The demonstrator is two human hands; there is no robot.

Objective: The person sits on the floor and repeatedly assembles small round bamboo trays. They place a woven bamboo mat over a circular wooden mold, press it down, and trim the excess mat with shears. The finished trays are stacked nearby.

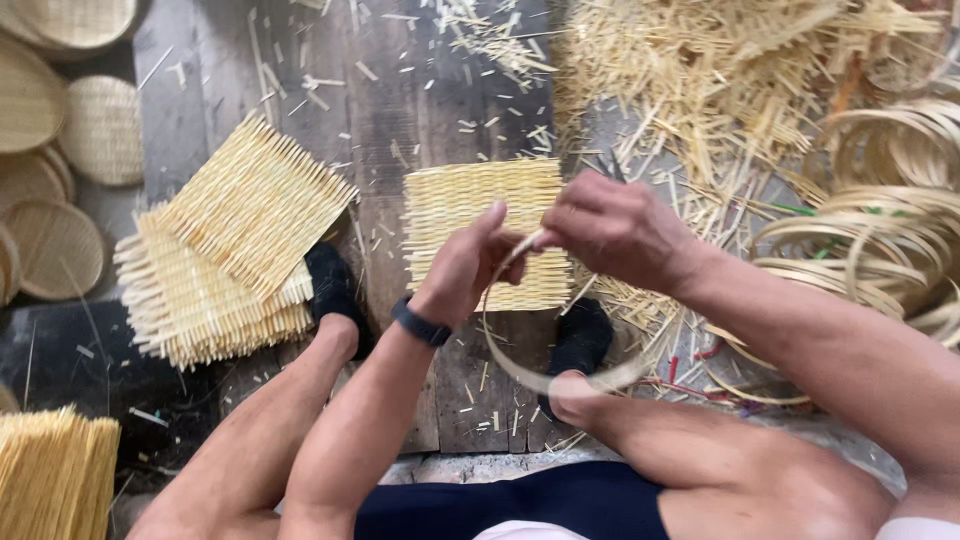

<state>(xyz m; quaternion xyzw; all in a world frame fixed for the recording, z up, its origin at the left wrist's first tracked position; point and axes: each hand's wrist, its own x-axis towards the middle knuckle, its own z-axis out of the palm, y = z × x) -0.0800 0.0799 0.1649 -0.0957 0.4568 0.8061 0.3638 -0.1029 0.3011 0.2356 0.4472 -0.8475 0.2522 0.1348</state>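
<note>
Your knees frame the bamboo hoop [560, 378]; left hand [465, 265] and right hand [615, 230] fingers pinch its top, loop hanging below toward you.

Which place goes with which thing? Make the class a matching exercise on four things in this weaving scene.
Things:
1. bamboo hoop
2. woven square mat
3. stack of woven mats
4. round baskets

Places:
A. far left edge
B. on the boards under the hands
C. held by left hand and right hand
D. beside the left foot

Pairs: 1-C, 2-B, 3-D, 4-A
</note>
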